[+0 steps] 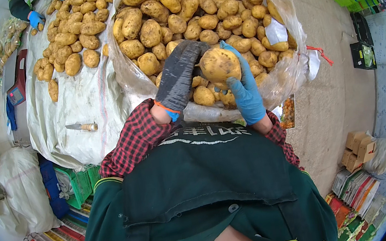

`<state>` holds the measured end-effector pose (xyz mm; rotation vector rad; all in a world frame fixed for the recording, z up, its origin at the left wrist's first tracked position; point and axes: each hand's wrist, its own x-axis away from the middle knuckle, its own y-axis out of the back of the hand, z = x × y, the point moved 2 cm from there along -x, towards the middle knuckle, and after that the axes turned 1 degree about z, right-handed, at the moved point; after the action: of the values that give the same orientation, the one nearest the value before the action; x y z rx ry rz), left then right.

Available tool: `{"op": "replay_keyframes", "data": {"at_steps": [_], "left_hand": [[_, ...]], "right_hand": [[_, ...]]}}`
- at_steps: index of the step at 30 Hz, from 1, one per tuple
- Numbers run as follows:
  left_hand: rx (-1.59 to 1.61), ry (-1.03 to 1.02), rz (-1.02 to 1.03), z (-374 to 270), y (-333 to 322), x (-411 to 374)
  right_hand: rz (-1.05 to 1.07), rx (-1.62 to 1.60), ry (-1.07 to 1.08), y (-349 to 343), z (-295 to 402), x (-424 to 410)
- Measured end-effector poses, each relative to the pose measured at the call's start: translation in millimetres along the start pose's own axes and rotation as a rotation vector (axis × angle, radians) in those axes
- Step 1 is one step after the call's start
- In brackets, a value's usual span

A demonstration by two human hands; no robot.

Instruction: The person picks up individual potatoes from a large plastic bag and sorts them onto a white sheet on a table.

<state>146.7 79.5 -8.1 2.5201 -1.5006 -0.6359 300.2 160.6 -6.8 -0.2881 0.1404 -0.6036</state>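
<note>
My right hand [245,87], in a blue glove, holds a large round potato [220,65] with brown marks over a clear plastic bag [293,80] full of potatoes [198,27]. My left hand [181,76], in a dark grey glove over a blue one, is at the potato's left side; its fingertips are partly hidden, and whether it grips the potato is unclear. More potatoes [73,30] are heaped on a white woven sheet [66,112] at the left. A knife with a wooden handle [89,127] lies on that sheet, apart from both hands.
Another person's blue-gloved hand [36,19] is at the heap's far left. A red scale [18,89] stands left of the sheet. Green crates [80,184] and a filled white sack [25,188] are at lower left. Cardboard boxes [359,149] and black crates [363,56] stand at the right.
</note>
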Motion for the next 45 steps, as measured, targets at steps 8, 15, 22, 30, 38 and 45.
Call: {"op": "replay_keyframes", "data": {"at_steps": [8, 15, 22, 30, 38, 45], "left_hand": [[0.917, 0.388, 0.145, 1, 0, 13], [0.581, 0.141, 0.291, -28, -7, 15], [0.339, 0.14, -0.048, -16, 2, 22], [-0.178, 0.217, -0.376, 33, 125, 18], [-0.064, 0.25, -0.396, 50, 172, 2], [-0.104, 0.063, -1.025, 108, 308, -41]], "right_hand": [[0.045, -0.201, -0.21, 6, -11, 3], [0.043, -0.047, -0.076, 26, -79, 15], [0.043, 0.417, -0.272, 11, -21, -14], [0.108, 0.625, -0.272, 39, -27, -2], [0.235, 1.142, 0.007, 18, -26, -9], [0.221, 1.427, 0.227, 45, -26, -23]]}}
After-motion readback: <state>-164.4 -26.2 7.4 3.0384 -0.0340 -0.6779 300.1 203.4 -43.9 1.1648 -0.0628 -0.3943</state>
